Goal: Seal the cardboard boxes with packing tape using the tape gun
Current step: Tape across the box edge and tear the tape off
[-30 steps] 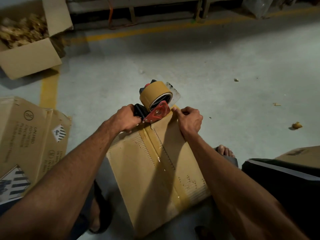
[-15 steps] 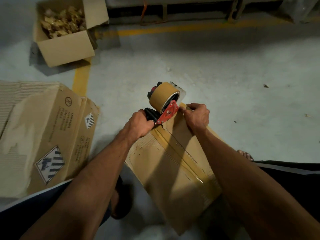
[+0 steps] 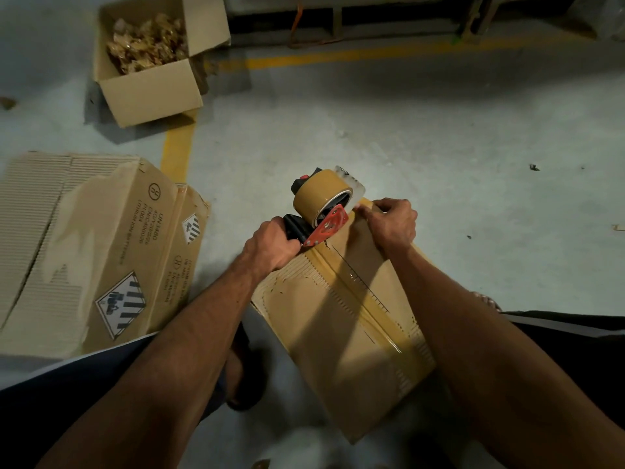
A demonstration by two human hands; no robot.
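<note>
A pale grey concrete floor [image 3: 406,130] is lying under dim light, crossed by painted yellow lines [image 3: 177,148], with a dark low frame [image 3: 338,15] standing along the far edge. On it a long brown cardboard box [image 3: 338,326] is sitting between the person's legs, its long axis running from the near right up toward the far left, a glossy strip of brown tape [image 3: 368,309] lying along its seam. At the box's far end a red-and-black tape gun carrying a tan tape roll [image 3: 321,206] is resting, its nose pointing away from the person. The left hand [image 3: 272,243] is curling tightly round the black handle, just nearer than the roll. The right hand [image 3: 392,223] is pinching the tape's edge at the box's far corner, just beside the gun. Left of them flattened printed cartons [image 3: 84,248] are lying, and beyond, an open box of crumpled scraps [image 3: 148,86] is standing.
</note>
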